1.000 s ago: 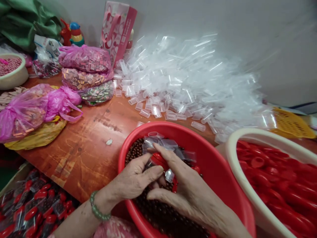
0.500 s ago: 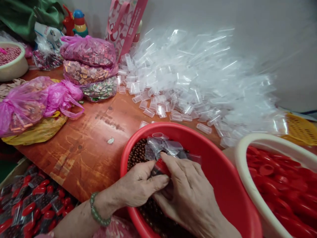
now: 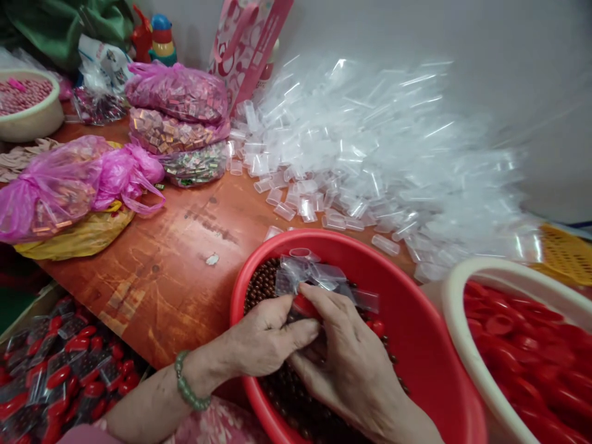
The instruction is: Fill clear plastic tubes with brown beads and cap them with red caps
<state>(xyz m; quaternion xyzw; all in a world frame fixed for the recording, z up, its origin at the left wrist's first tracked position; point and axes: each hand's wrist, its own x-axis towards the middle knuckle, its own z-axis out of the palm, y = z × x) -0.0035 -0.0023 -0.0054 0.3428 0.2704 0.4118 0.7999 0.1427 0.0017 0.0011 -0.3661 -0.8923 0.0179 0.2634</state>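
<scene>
A red basin [image 3: 416, 308] holds dark brown beads [image 3: 263, 280] and several clear plastic sleeves [image 3: 326, 275]. Over the beads, my left hand [image 3: 268, 339], with a green bead bracelet [image 3: 189, 385] on its wrist, pinches a small clear container with a red cap [image 3: 305, 305]. My right hand [image 3: 346, 351] grips the same piece from the other side, its fingers curled round it. Most of the container is hidden between my fingers. Near my right hand, a few red pieces [image 3: 377, 327] lie in the basin.
A cream tub [image 3: 456, 308] of red caps stands at the right. Clear sleeves [image 3: 351, 148] are heaped behind the basin. Pink bags [image 3: 178, 92] of small pieces lie back left. Capped, bead-filled containers [image 3: 69, 364] fill a box at lower left. A cream bowl [image 3: 34, 123] holds pink beads.
The view has shifted slightly, moving the surroundings rightward in the picture. Both hands still hold the red-capped container; my right hand has turned a little, and red pieces beside it now show.
</scene>
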